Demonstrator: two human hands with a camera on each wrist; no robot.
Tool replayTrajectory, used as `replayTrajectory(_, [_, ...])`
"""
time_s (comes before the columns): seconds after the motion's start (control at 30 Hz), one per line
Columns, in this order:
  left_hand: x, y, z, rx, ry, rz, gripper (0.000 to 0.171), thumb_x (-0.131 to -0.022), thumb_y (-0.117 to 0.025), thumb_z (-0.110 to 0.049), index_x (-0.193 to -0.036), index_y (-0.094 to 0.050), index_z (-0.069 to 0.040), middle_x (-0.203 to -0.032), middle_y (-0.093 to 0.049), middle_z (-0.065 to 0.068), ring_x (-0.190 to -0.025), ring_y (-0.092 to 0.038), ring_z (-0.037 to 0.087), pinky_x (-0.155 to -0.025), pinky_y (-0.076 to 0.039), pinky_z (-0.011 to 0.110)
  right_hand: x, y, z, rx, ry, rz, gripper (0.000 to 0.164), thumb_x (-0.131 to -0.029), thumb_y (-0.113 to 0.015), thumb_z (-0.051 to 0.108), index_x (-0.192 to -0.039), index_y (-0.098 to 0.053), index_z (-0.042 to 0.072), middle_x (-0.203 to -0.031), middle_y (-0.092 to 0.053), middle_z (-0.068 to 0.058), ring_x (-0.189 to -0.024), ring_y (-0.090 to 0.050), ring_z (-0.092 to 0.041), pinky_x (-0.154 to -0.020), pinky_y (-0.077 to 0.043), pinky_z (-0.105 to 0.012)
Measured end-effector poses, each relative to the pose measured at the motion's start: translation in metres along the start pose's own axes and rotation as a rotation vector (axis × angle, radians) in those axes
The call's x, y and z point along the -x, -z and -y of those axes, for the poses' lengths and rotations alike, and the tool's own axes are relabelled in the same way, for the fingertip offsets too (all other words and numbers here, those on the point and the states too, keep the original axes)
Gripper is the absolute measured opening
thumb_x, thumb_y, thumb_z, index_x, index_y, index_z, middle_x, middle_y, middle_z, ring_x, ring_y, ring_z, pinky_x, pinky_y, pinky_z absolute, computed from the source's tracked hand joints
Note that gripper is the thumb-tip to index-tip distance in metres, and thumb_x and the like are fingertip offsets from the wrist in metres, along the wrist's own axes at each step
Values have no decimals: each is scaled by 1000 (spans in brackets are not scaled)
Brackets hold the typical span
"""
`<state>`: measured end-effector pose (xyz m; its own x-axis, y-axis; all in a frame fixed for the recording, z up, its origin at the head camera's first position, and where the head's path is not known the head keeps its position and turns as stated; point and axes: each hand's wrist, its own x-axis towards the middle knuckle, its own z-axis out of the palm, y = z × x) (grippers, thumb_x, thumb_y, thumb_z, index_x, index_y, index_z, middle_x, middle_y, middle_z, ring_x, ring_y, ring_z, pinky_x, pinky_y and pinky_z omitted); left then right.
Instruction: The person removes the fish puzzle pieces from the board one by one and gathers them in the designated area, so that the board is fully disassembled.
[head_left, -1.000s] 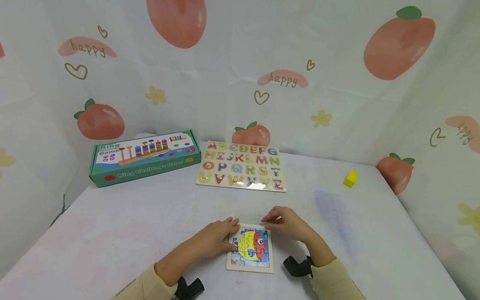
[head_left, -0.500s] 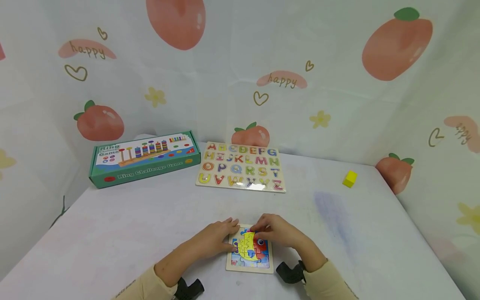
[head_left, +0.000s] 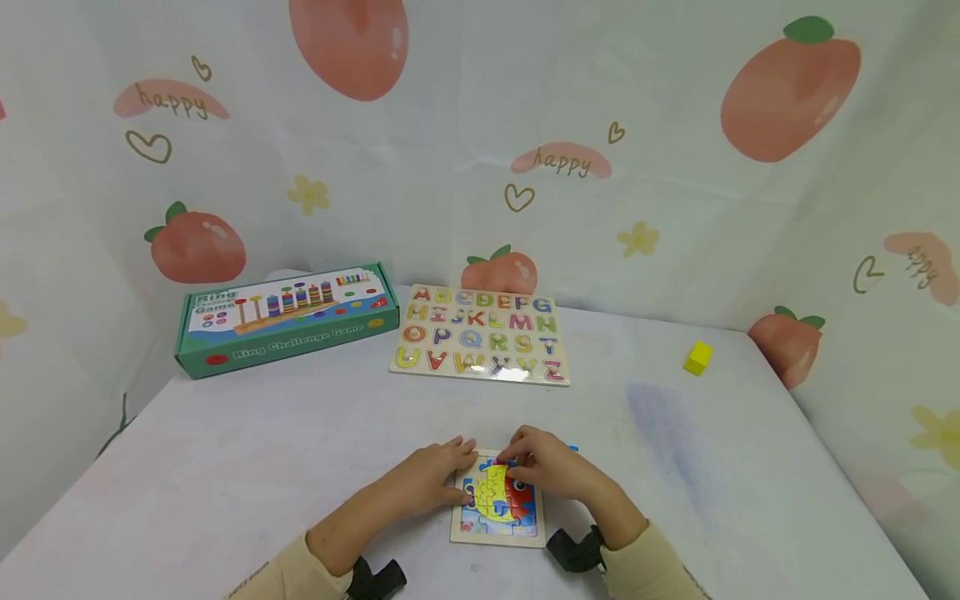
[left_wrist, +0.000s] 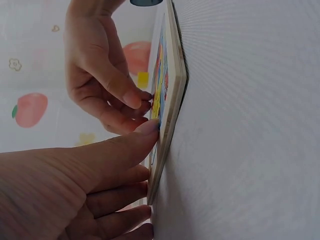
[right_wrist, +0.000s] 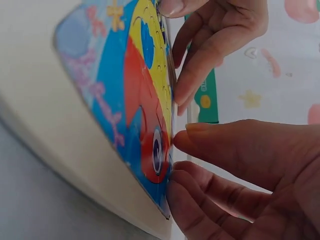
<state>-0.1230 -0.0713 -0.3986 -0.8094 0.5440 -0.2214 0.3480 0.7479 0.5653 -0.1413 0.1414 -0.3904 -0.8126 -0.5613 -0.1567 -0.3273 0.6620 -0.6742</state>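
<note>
1 white table [head_left: 300, 467] bears 1 green box [head_left: 288, 321] at far left and 1 letter board [head_left: 480, 336] right of it. Near, 1 fish puzzle [head_left: 495, 500] lies flat between 2 hands, neither nearer, since each touches it; its picture runs left to right, its longer side unclear. The left hand [head_left: 432, 475] rests extended fingers on the left rim; the right hand [head_left: 551, 465], fingers bent, touches the far side, pinching or pressing, I cannot tell. Far right sits 1 yellow block [head_left: 697, 358]; past the right hand, 1 blue bit [head_left: 573, 448].
</note>
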Motion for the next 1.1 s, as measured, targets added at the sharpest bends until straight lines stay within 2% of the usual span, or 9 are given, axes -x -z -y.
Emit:
replayTrajectory(0.17, [0, -1, 0, 10, -7, -9, 59, -81, -71, -29, -132, -53, -6, -144, -44, 9, -138, -33, 30, -109, -32, 52, -2, -4, 0, -10, -8, -30, 15, -85, -63, 4, -99, -67, 2, -91, -57, -3, -78, -49, -12, -65, -45, -16])
replayTrajectory(0.37, [-1, -2, -1, 8, -19, -11, 59, -80, -72, -28, -131, -54, -5, -143, -45, 10, -138, -33, 31, -108, -32, 54, -4, -10, -1, -30, -16, -64, 14, -83, -68, 10, -93, -61, 2, -86, -52, -3, -74, -47, -11, -62, -44, -15])
replayTrajectory(0.6, [1, -1, -2, 3, -13, -14, 58, -80, -72, -27, -130, -55, -4, -143, -45, 10, -137, -34, 31, -107, -32, 54, -4, -11, 1, -10, -16, -62, 16, -83, -67, 5, -95, -57, 2, -87, -50, -3, -78, -47, -13, -64, -44, -16])
replayTrajectory(0.77, [1, -1, -2, -3, -14, -20, 58, -79, -72, -27, -130, -55, -4, -143, -45, 10, -137, -34, 32, -107, -33, 54, -4, -12, 1, -47, -28, -54, 15, -83, -66, 2, -95, -57, 2, -88, -53, -4, -77, -48, -13, -64, -46, -17])
replayTrajectory(0.97, [1, -2, -3, -21, -7, -23, 59, -79, -72, -28, -130, -54, -5, -143, -46, 9, -137, -34, 31, -107, -33, 53, -6, -11, 0, -107, -50, -76, 23, -83, -66, 1, -104, -57, 0, -84, -54, -3, -75, -49, -13, -63, -45, -16])
replayTrajectory(1.1, [0, -2, -2, -24, -4, -28, 59, -79, -73, -28, -130, -55, -6, -142, -46, 9, -137, -35, 31, -107, -33, 54, -7, -11, -2, -101, -56, -85, 14, -83, -65, 1, -96, -61, 3, -82, -55, -1, -76, -49, -14, -65, -46, -17])
